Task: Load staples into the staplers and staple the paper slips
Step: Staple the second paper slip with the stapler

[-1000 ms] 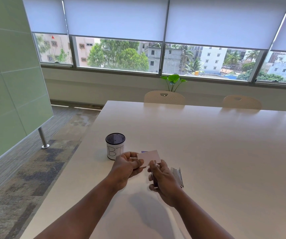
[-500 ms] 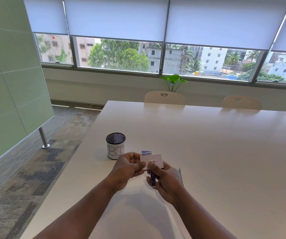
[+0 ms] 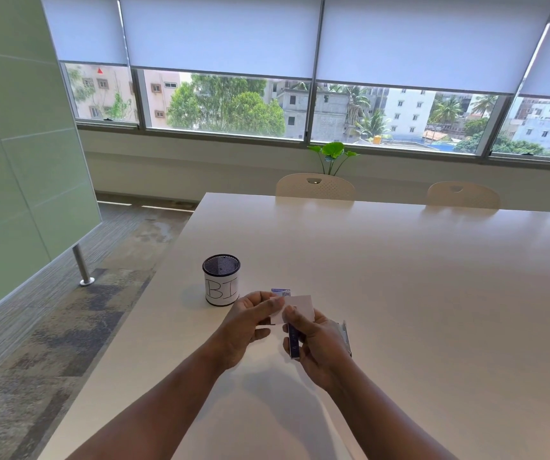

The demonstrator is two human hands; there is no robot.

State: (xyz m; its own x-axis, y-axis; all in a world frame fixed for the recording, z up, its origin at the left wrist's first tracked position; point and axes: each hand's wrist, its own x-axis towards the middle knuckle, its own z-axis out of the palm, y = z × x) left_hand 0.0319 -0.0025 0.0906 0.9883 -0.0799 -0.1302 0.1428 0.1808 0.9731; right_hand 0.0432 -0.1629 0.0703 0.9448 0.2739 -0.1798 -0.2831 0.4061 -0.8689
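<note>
My left hand (image 3: 245, 322) pinches the left edge of a white paper slip (image 3: 301, 307), held just above the white table (image 3: 399, 293). My right hand (image 3: 321, 346) grips a small dark blue stapler (image 3: 294, 340), its front end at the slip's lower edge. Another metallic stapler (image 3: 345, 333) lies on the table just right of my right hand, mostly hidden behind it. A small blue and white staple box (image 3: 280, 292) lies on the table behind the slip.
A black mesh cup (image 3: 221, 280) with a white label reading "BI" stands left of my hands. The table's left edge runs close by the cup. Chairs (image 3: 315, 186) line the far side, under a wide window.
The slip has shifted a little to the right and down toward the stapler. My right hand has turned so the blue stapler shows more. The staple box has come into view.
</note>
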